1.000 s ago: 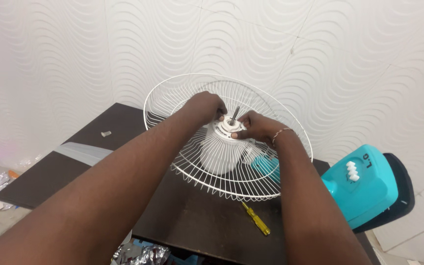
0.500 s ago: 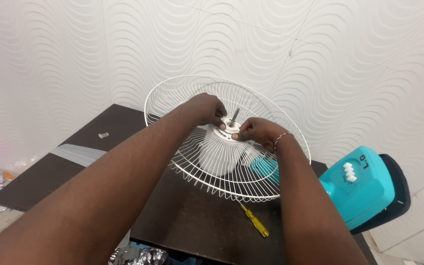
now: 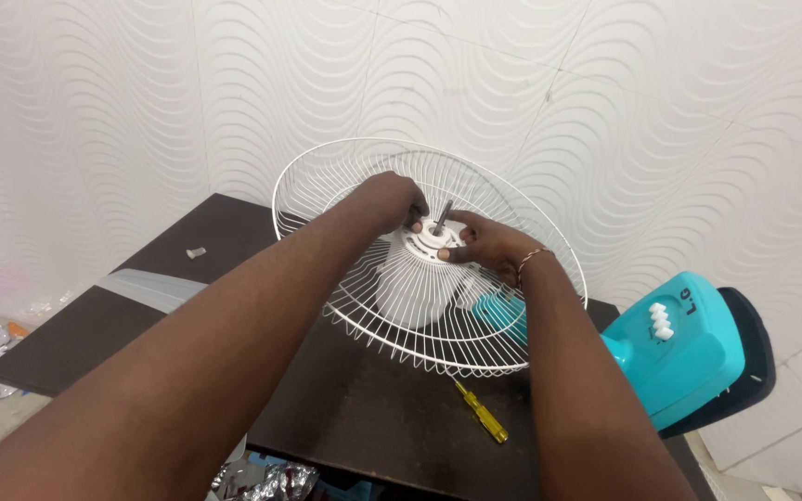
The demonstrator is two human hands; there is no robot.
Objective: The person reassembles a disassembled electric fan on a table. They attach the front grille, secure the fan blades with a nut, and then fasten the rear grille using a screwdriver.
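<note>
At the grille's (image 3: 401, 306) hub, both hands' fingers (image 3: 461, 252) pinch a half-hidden white ring (image 3: 431, 239)

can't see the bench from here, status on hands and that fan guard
Left hand and right hand both on white hub ring around shaft. Wire guard seated on motor. Yellow screwdriver lies clear.

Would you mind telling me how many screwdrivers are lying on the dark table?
1. A yellow-handled screwdriver lies on the dark table, near its front edge, just below the rim of the white wire fan guard. The arms cover part of the table, so another could be hidden.
</note>
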